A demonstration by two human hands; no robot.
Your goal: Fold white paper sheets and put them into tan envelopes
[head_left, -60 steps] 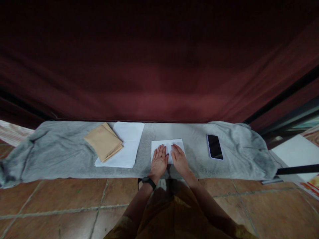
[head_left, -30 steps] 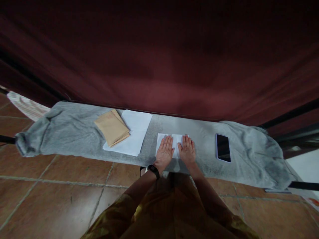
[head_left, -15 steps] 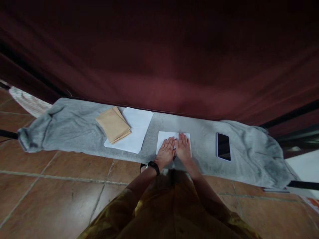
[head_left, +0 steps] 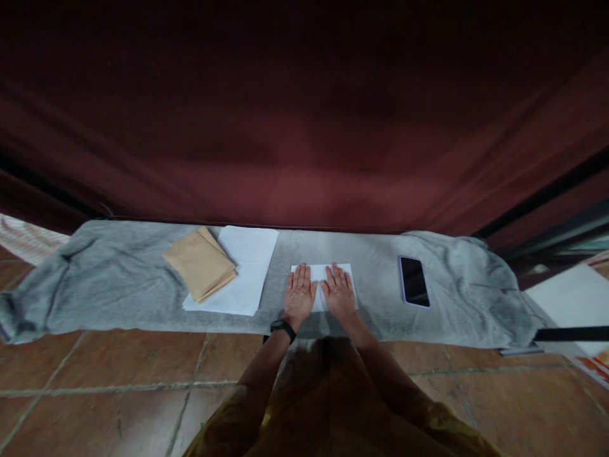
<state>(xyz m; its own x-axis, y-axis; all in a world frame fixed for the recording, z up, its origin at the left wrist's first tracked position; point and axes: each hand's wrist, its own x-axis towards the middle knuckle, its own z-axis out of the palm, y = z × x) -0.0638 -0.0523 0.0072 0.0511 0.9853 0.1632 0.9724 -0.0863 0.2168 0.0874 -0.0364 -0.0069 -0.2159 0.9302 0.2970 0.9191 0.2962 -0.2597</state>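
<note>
Left hand [head_left: 299, 297] and right hand [head_left: 339, 293] lie flat, palms down, on a white sheet of paper [head_left: 319, 302] just below the centre of the frame. Their fingers are straight, held close together and pointing up the frame; neither is gripping anything. A strip of the sheet shows between them, the thumbs angled toward each other across it. Whether the sheet is folded or a single layer, I cannot tell. A black wristband [head_left: 284, 328] circles the left wrist.

Under the sheet, a gray plush cloth [head_left: 375, 263] covers a long, narrow counter, bunching into folds at the far left and right.

Left of centre lies a stack of larger white paper [head_left: 254, 263], and several kraft envelopes [head_left: 200, 263] overlap its left part at a slant. Right of centre, well apart from the hands, a smartphone [head_left: 415, 281] in a pale lilac case rests with its dark screen up.

A dark red curtain [head_left: 304, 165] fills the upper frame; terracotta floor tiles [head_left: 137, 362] show along the bottom.
</note>
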